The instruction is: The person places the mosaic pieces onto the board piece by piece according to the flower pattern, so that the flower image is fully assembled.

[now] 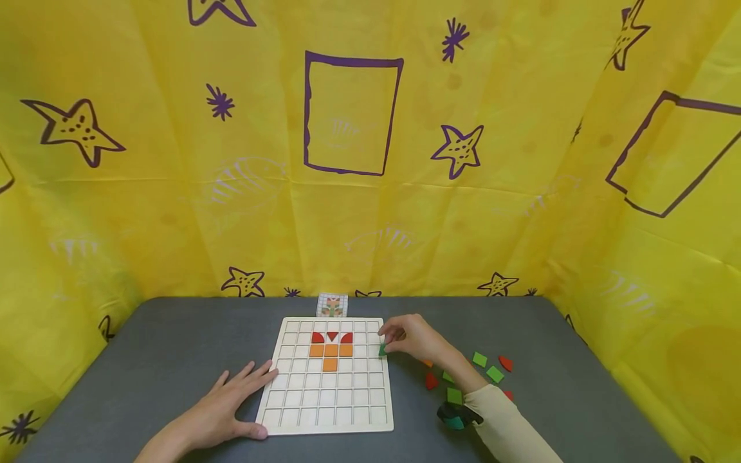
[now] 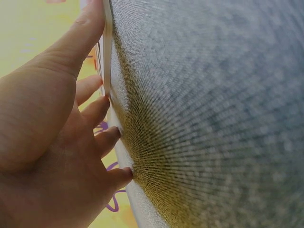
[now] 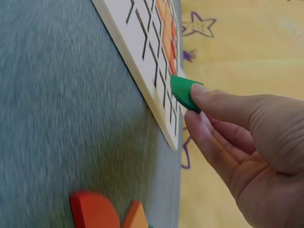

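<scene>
My right hand [image 1: 417, 337] pinches a dark green tile [image 3: 184, 92] with one curved side between thumb and fingertips, above the right edge of a white grid board [image 1: 324, 415]. On the board, an orange tile [image 1: 330, 364] lies below a row of orange square tiles. Just above that row are two red curved tiles [image 1: 318, 337] with a red triangular tile [image 1: 332, 335] between them. With fingers spread, my left hand [image 1: 217, 408] rests at the board's left side, thumb at the near corner and fingertips touching the edge.
A small pattern card [image 1: 332, 306] lies just beyond the board's far edge. Loose green tiles [image 1: 479, 359], red tiles [image 1: 505, 363] and an orange one are scattered on the grey table [image 1: 521, 328] right of the board. Yellow printed cloth [image 1: 353, 212] stands around the table.
</scene>
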Action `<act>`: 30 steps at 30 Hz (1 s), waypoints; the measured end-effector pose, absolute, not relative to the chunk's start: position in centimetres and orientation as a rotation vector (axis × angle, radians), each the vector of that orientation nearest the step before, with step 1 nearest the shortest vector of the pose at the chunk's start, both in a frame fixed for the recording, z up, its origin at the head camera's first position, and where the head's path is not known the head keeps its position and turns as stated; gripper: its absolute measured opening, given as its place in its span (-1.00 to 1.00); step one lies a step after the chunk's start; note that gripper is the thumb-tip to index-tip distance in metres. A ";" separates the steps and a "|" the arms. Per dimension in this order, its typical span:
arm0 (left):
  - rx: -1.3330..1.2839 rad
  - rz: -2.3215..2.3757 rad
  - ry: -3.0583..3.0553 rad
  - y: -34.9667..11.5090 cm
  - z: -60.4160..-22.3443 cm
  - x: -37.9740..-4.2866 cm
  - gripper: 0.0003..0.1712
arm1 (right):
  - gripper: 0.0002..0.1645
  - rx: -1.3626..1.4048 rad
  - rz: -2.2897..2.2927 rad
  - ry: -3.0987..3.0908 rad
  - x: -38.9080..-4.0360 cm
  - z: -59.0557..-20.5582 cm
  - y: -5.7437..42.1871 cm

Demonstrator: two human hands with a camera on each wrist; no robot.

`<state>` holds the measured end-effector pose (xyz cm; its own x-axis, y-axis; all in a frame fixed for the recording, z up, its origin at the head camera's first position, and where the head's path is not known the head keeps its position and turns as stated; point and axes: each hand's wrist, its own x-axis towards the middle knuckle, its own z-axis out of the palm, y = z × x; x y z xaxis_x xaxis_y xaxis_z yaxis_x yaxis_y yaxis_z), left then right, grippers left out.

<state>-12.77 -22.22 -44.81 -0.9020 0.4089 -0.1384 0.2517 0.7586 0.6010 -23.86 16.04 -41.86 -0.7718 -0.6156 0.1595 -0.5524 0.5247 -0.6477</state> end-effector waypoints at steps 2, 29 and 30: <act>0.514 0.865 2.693 -22.2 -44.8 -12.8 0.14 | -0.70 -1.039 -1.082 2.651 -23.8 -42.0 15.5; 0.589 0.869 2.725 -22.5 -45.0 -12.5 0.15 | -0.80 -1.121 -1.141 2.524 -23.4 -44.0 9.6; 0.588 0.869 2.725 -22.5 -45.0 -12.5 0.15 | -0.80 -1.111 -1.143 2.525 -23.3 -44.0 9.5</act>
<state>-12.46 -22.48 -44.96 -0.8955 0.4366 -0.0867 0.3059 0.7451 0.5927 -23.34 9.49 -44.05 -0.7128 -0.6847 0.1521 -0.5659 0.4333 -0.7014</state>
